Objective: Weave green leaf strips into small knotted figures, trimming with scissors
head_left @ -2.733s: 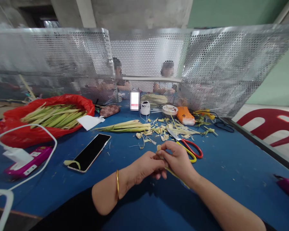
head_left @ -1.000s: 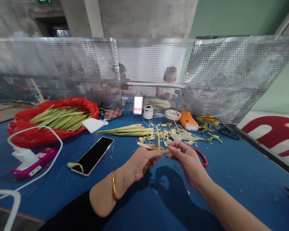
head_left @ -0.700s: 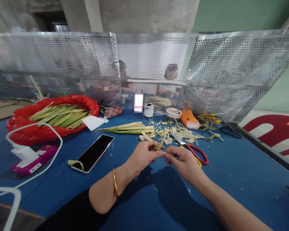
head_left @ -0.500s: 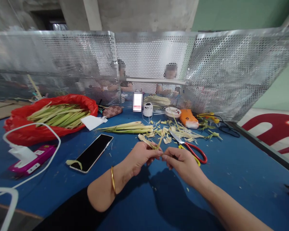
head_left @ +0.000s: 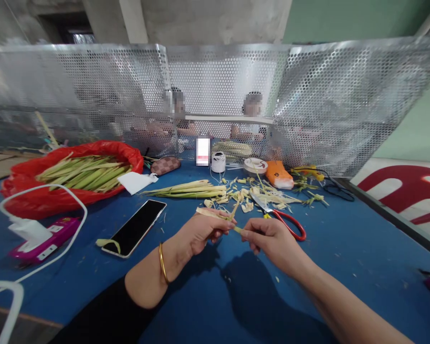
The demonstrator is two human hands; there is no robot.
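Observation:
Between my hands is a pale green strip of plant leaf (head_left: 238,230), with other pieces sticking up and out to the left. My left hand (head_left: 208,227), a gold bangle on its wrist, is closed on the leaf strips. The fingertips of my right hand (head_left: 267,234) pinch the strip's other end, a short gap from the left fingers. Just beyond my right hand lie scissors (head_left: 290,223) with red and yellow handles, the blades among pale leaf scraps (head_left: 247,207). A bundle of long leaf strips (head_left: 189,189) lies behind my left hand.
On the left are a red plastic bag (head_left: 21,193) of leaf strips, a phone (head_left: 136,228) and a purple power strip (head_left: 59,234) with a white cable. A thread spool (head_left: 218,163), a tape roll (head_left: 255,166) and an orange packet (head_left: 278,174) stand before a perforated metal screen (head_left: 222,81); people sit behind it.
My hands have moved slightly apart, the left one going left. A piece of the leaf strip now shows between them. The view has shifted a little.

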